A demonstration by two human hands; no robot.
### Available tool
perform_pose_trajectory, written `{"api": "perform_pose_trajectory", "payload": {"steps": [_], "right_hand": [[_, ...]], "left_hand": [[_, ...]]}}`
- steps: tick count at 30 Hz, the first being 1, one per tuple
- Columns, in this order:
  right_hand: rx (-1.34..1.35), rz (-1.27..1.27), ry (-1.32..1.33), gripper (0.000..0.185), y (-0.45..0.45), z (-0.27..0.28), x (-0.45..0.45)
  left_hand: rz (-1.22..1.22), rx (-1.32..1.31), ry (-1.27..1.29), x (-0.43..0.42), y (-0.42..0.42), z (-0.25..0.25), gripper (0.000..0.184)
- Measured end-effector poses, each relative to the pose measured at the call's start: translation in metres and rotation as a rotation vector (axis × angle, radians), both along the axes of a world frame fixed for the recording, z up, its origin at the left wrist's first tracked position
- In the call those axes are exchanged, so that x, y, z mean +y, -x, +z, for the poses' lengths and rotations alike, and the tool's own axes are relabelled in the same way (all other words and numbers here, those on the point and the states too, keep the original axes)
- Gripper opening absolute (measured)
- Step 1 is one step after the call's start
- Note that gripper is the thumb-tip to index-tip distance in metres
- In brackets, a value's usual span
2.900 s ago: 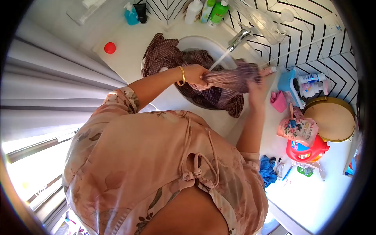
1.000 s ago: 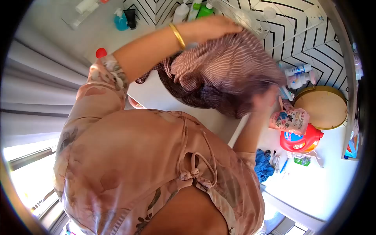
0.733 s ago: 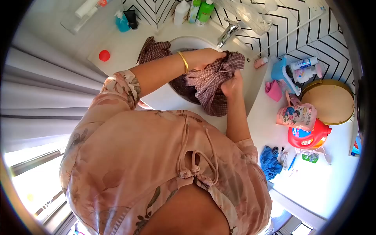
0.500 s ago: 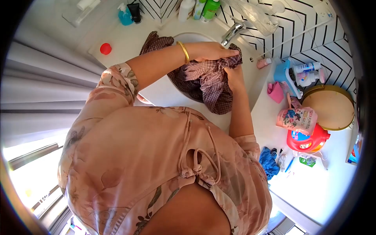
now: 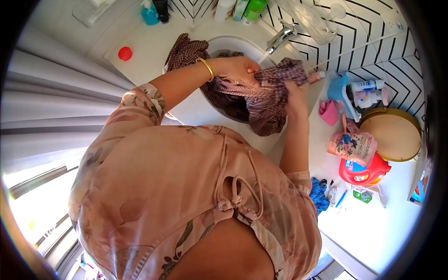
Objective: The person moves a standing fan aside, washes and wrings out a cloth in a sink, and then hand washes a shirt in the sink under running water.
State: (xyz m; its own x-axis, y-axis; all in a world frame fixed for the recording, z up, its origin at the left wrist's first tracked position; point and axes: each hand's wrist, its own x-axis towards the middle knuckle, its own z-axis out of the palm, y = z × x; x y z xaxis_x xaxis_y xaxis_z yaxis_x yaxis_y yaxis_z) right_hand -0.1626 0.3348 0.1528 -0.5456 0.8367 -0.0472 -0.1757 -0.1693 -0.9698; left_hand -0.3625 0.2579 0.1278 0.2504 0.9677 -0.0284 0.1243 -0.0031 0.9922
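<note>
Near R, white counter (image 5: 322, 154) holds blue cloth (image 5: 319, 195), red jug (image 5: 374, 171), pink pouch (image 5: 352, 146) w/ print too small to read. Grey curtain (image 5: 51, 121) L. Mid: L hand (image 5: 237, 71) & R hand (image 5: 296, 97), fingers closed, grip checked cloth (image 5: 269, 95) over basin (image 5: 249, 46). Tap (image 5: 282, 37) just beyond; btls (image 5: 254, 11) far, by b/w chevron wall (image 5: 364, 43).
</note>
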Motion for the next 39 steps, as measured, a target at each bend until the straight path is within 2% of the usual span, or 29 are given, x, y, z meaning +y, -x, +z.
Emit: {"api": "perform_pose_trajectory", "payload": {"steps": [1, 2, 3, 5, 6, 7, 9, 10, 11, 13, 14, 16, 19, 20, 21, 22, 25, 26, 28, 29, 30, 31, 32, 33, 34, 37, 39], "right_hand": [[0.031, -0.046, -0.068, 0.036, -0.005, 0.012, 0.0], [0.098, -0.076, -0.094, 0.037, -0.01, 0.03, 0.0], [0.165, -0.106, -0.119, 0.037, -0.016, 0.052, -0.001], [0.152, -0.107, -0.179, 0.038, -0.029, 0.095, 0.0], [0.093, -0.18, -0.23, 0.041, -0.036, 0.109, 0.005], [0.035, -0.252, -0.283, 0.044, -0.047, 0.123, 0.014], [0.165, -0.218, -0.287, 0.04, -0.09, 0.16, 0.042], [0.153, -0.352, -0.339, 0.039, -0.099, 0.187, 0.047], [0.143, -0.488, -0.387, 0.039, -0.107, 0.215, 0.05], [0.184, -0.458, -0.312, 0.037, -0.132, 0.259, 0.058], [0.203, -0.477, -0.305, 0.036, -0.145, 0.262, 0.07], [0.231, -0.519, -0.297, 0.034, -0.164, 0.264, 0.08], [0.241, -0.641, -0.234, 0.029, -0.156, 0.206, 0.09], [0.189, -0.534, -0.221, 0.029, -0.174, 0.169, 0.116], [0.107, -0.455, -0.044, 0.032, -0.153, 0.153, 0.095], [0.026, -0.373, 0.13, 0.035, -0.127, 0.139, 0.068], [0.054, -0.117, -0.015, 0.04, -0.119, 0.109, 0.048], [0.216, -0.16, 0.045, 0.04, -0.122, 0.11, 0.051], [0.539, -0.243, 0.166, 0.04, -0.126, 0.113, 0.061], [0.433, -0.396, 0.02, 0.039, -0.111, 0.095, 0.068], [0.542, -0.342, 0.13, 0.036, -0.1, 0.059, 0.073], [0.646, -0.295, 0.247, 0.034, -0.089, 0.024, 0.078], [0.57, -0.451, 0.238, 0.031, -0.051, -0.003, 0.055], [0.668, 0.033, 0.347, 0.031, -0.027, -0.024, 0.042], [0.439, -0.01, 0.496, 0.047, -0.014, -0.065, 0.033], [0.319, 0.146, 0.199, 0.04, 0.016, -0.09, -0.002], [0.176, 0.222, 0.166, 0.04, 0.026, -0.043, -0.008]], "left_hand": [[-0.103, 0.106, 0.02, -0.003, -0.001, 0.001, 0.026], [-0.162, -0.05, 0.034, 0.0, -0.005, -0.007, 0.029], [-0.156, -0.027, 0.026, 0.002, -0.005, 0.002, 0.03], [-0.144, 0.018, 0.013, 0.002, -0.004, 0.035, 0.032], [-0.211, -0.06, 0.021, 0.009, 0.002, 0.044, 0.033], [-0.178, 0.086, -0.022, 0.014, 0.009, 0.053, 0.033], [-0.104, 0.373, -0.106, 0.018, 0.022, 0.071, 0.032], [-0.104, 0.473, -0.089, 0.015, 0.029, 0.082, 0.033], [-0.084, 0.446, -0.104, 0.017, 0.037, 0.078, 0.034], [-0.052, 0.395, -0.133, 0.021, 0.053, 0.065, 0.035], [-0.067, 0.532, -0.117, 0.016, 0.058, 0.079, 0.033], [0.07, 0.411, -0.17, 0.01, 0.074, 0.07, 0.03], [0.14, 0.094, -0.25, 0.009, 0.085, 0.084, 0.029], [0.166, 0.03, -0.31, 0.01, 0.085, 0.087, 0.029], [0.193, -0.033, -0.367, 0.008, 0.087, 0.091, 0.03], [0.146, -0.037, -0.31, 0.007, 0.085, 0.101, 0.029], [0.167, -0.265, -0.202, -0.002, 0.068, 0.131, 0.027], [0.168, -0.408, -0.336, -0.005, 0.063, 0.134, 0.021], [0.286, -0.683, -0.261, -0.001, 0.06, 0.123, 0.028], [0.351, -0.818, -0.223, 0.0, 0.059, 0.111, 0.031], [0.39, -0.831, -0.085, 0.01, 0.056, 0.081, 0.051], [0.412, -0.803, 0.021, 0.011, 0.037, 0.067, 0.042], [0.434, -0.777, 0.124, 0.011, 0.012, 0.057, 0.033], [0.409, -0.657, 0.141, 0.016, -0.005, 0.041, 0.031], [0.388, -0.539, 0.166, 0.021, -0.015, 0.029, 0.03], [0.358, 0.053, 0.051, 0.021, -0.025, 0.013, 0.029], [0.34, 0.272, -0.067, 0.02, -0.014, 0.025, 0.03]]}}
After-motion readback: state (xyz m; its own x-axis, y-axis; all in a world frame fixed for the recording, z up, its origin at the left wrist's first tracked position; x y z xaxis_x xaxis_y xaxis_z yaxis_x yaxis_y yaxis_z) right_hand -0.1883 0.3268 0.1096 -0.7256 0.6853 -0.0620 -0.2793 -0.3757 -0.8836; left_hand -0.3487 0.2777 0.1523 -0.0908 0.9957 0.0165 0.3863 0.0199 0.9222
